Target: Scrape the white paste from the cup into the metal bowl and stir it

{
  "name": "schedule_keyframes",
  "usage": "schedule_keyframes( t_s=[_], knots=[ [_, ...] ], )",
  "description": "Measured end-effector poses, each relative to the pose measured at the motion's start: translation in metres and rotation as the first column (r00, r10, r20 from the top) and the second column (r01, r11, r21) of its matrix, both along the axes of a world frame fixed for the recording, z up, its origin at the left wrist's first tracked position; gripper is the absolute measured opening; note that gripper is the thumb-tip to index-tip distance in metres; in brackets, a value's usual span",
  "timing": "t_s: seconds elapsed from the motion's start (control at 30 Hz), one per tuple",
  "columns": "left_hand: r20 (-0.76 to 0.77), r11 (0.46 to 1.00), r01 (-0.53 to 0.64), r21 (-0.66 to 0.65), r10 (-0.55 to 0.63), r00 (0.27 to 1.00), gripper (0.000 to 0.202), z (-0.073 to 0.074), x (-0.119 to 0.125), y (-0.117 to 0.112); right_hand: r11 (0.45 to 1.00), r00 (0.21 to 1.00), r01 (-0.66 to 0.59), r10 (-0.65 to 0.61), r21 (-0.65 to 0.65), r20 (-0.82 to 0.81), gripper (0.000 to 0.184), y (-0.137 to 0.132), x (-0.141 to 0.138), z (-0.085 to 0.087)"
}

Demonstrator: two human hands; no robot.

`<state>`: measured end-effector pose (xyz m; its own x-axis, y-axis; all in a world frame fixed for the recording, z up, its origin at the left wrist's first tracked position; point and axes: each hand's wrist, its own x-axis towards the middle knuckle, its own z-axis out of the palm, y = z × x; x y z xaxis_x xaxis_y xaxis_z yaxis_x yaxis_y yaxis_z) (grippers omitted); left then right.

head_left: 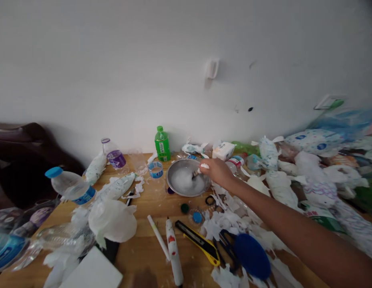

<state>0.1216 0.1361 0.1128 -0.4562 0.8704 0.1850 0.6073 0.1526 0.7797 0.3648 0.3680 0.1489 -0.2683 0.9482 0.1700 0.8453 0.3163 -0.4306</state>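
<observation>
My right hand (217, 171) reaches across the wooden table (149, 256) to a metal bowl (186, 182) holding white paste. Its fingers are pinched on a small white-tipped tool (200, 169) whose end dips into the bowl. My left hand is out of view. A green bottle (162, 145) stands just behind the bowl by the wall. A roll of blue tape (156, 169) lies to the bowl's left.
A yellow utility knife (200, 242), white glue stick (173, 252), scissors with a blue handle (248, 254) and torn paper scraps lie near me. Plastic bottles (71, 186) crowd the left side. Paper-wrapped bottles and bags (312, 168) pile up at right.
</observation>
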Motion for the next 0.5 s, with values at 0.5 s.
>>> schedule_keyframes(
  t_s=[0.5],
  knots=[
    [0.079,0.851,0.458,0.257,-0.491,0.867,0.032,-0.033,-0.005,0.065,0.994,0.995,-0.099,0.098,-0.05,-0.021,0.016,0.017,-0.004,0.011]
  ],
)
